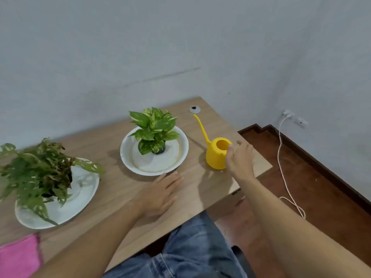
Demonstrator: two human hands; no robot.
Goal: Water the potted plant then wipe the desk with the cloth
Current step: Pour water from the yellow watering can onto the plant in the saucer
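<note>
The right hand wraps the far side of the yellow plastic long-spouted watering can, which stands upright on the wooden surface. The left hand lies flat and empty, fingers spread, beside the white dish holding the green variegated potted plant. A pink cloth lies at the near left corner.

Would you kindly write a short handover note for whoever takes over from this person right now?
Left hand: open, flat on the desk, holding nothing.
Right hand: at the yellow watering can, fingers on its far side; whether it grips cannot be told. The can stands upright on the desk.
Things: pothos in its white dish mid-desk; second plant on a dish at left; pink cloth lies at the near-left corner.
Done: nothing visibly.
Left: lift the can, water the plant, then wipe the desk with the cloth.
</note>
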